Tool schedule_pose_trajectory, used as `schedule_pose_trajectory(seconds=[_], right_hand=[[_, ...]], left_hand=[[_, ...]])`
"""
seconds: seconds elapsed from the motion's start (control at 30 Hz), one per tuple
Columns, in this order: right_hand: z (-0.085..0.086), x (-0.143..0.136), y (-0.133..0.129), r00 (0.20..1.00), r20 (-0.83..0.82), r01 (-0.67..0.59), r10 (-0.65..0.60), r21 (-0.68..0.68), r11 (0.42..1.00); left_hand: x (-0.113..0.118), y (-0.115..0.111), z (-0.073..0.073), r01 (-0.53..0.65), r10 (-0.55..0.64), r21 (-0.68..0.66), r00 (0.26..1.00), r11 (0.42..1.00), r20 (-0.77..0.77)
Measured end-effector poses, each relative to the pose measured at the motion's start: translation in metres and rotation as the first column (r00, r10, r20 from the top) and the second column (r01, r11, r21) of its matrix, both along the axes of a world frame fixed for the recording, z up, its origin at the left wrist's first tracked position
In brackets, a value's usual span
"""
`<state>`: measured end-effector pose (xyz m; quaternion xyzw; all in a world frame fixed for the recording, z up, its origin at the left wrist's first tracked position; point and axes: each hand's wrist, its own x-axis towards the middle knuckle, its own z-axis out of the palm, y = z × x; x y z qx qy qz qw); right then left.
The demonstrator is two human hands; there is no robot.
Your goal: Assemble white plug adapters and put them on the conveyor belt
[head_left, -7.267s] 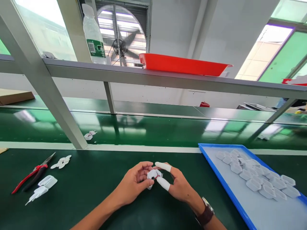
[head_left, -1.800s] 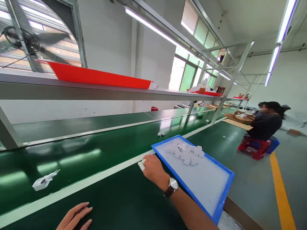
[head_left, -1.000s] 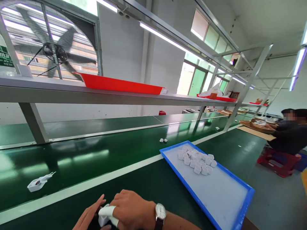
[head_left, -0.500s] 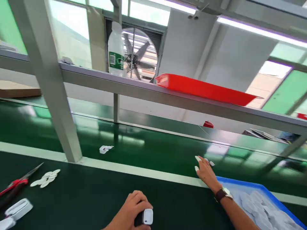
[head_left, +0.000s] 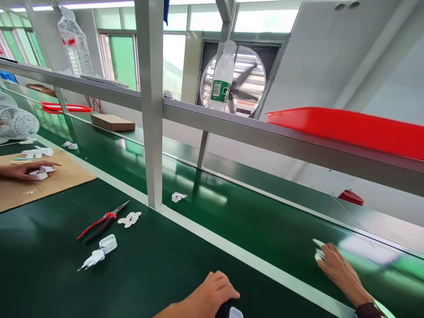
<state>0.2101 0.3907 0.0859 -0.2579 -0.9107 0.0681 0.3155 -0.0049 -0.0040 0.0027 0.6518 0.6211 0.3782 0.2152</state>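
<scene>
My left hand [head_left: 212,293] is wrapped round a black object with a white squarish end [head_left: 235,312], low at the bottom edge; much of it is cut off. Over the green conveyor belt [head_left: 261,234], my right hand [head_left: 338,267] has its finger and thumb brought together, with white covers on the fingertips. Something small and whitish shows between them, too small to name. On the dark table lie red-and-black pliers [head_left: 107,218], several white oval pieces [head_left: 130,219] and two white plastic parts [head_left: 108,243], one with pins. A small white pinned part [head_left: 179,197] sits on the belt.
A grey upright post [head_left: 152,132] stands at the table's edge, carrying a shelf rail with a plastic bottle [head_left: 221,79] and a red tray [head_left: 347,128]. At left, another person's hand [head_left: 26,170] works on a brown board [head_left: 66,181] beside a white fan [head_left: 20,123].
The view has swung left, bringing another person's hand and board in and the blue-rimmed tray out. My right hand's fingers have drawn together by the belt piece; my left keeps its hold.
</scene>
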Motion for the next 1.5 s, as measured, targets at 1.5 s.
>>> schedule_pose_trajectory(seconds=[1.5], right_hand=[[-0.013,0.007,-0.29,0.889,-0.366,-0.453,0.274,-0.619,0.642]], left_hand=[[0.037,-0.04,0.055,-0.265,0.254,-0.012,0.91,0.964,0.327]])
